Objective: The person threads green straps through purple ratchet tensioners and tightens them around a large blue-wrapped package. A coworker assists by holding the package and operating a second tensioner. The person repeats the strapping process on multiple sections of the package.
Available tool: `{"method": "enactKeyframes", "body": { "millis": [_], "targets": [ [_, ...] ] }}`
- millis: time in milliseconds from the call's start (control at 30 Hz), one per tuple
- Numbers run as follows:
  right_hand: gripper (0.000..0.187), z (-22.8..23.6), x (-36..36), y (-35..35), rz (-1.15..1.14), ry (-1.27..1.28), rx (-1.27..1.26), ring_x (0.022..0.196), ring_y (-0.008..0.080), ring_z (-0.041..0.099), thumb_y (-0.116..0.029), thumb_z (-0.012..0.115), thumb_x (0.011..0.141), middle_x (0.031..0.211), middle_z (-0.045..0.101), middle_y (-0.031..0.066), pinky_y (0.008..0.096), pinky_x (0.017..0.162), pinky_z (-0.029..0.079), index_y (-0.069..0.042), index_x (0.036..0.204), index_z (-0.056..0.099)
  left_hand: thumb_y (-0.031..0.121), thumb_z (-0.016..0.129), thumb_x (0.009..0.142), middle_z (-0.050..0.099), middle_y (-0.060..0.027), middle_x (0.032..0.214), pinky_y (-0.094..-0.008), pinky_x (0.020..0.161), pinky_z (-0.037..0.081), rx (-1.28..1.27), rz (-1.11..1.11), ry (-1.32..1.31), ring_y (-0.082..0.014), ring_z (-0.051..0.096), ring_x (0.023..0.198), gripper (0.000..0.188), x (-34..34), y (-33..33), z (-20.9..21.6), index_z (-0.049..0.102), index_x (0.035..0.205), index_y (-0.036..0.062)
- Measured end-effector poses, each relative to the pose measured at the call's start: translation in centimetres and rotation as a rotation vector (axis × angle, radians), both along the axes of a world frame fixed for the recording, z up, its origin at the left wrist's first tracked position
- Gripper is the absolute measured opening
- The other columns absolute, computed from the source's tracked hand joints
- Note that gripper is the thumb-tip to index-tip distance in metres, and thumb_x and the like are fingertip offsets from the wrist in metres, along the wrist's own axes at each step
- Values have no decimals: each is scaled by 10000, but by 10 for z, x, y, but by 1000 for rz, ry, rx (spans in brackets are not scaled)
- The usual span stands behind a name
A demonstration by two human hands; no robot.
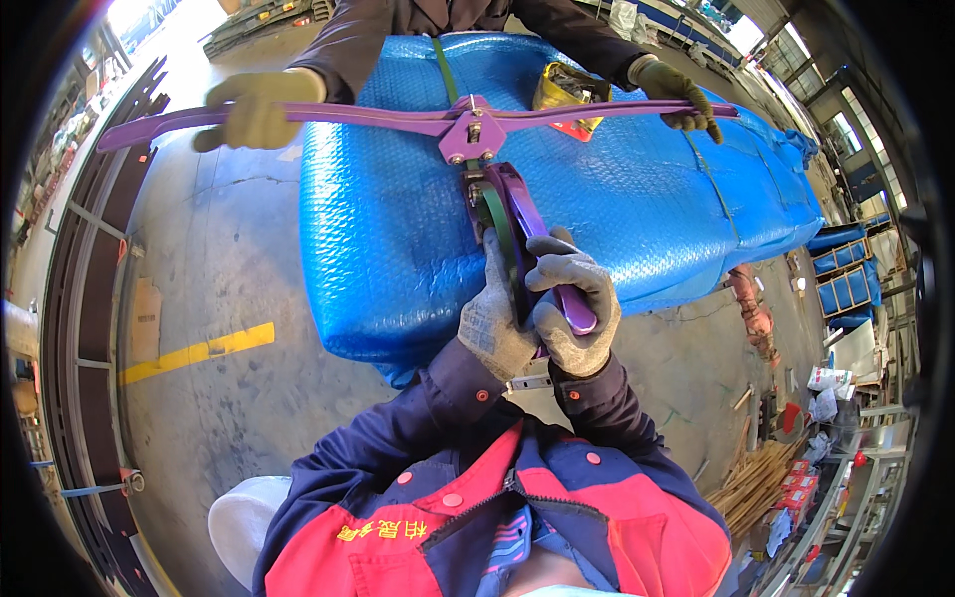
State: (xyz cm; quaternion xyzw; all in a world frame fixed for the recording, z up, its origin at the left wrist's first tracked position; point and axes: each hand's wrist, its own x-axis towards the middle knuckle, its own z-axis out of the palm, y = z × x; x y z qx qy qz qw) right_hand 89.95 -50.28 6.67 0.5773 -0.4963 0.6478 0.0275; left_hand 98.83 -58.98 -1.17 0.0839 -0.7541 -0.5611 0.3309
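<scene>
My left hand (pixel 493 323), in a grey work glove, is closed around a green strap (pixel 502 239), its index finger stretched up along it. Beside it, my gloved right hand (pixel 577 313) grips the purple handle of a strap tensioner (pixel 527 211). The tensioner sits over the near side of a long bundle in blue bubble wrap (pixel 398 219). Just beyond stands a purple long-handled strap sealer (pixel 474 137), its jaws close to the tensioner. A co-worker's gloved hands (pixel 257 111) hold its two spread handles. The strap's lower end is partly hidden by my hands.
The co-worker (pixel 438 15) stands across the bundle. A yellow item with dark contents (pixel 572 88) lies on top of it. Dark metal profiles (pixel 95 269) run along the left. Thin wooden sticks (pixel 751 473) and boxes lie at the lower right. A yellow line (pixel 214 348) marks the floor.
</scene>
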Motion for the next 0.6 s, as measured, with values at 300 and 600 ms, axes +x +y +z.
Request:
{"method": "enactKeyframes", "body": {
  "millis": [300, 600],
  "targets": [
    [444, 1, 0, 2, -23, 1, 15, 1208, 385, 689, -298, 839, 918, 1032, 737, 74, 604, 1178, 369, -64, 1236, 636, 190, 805, 871, 624, -258, 1413, -447, 950, 583, -33, -12, -33, -424, 697, 1180, 1212, 9, 0, 19, -95, 1634, -84],
    [405, 4, 1, 3, -33, 18, 35, 1201, 395, 688, -245, 828, 914, 1054, 730, 82, 610, 1171, 375, -56, 1215, 634, 192, 793, 943, 613, -142, 1400, -377, 1058, 539, 13, -15, -45, -253, 658, 1251, 992, 16, 1, 33, 139, 1668, 21]
  ]
}}
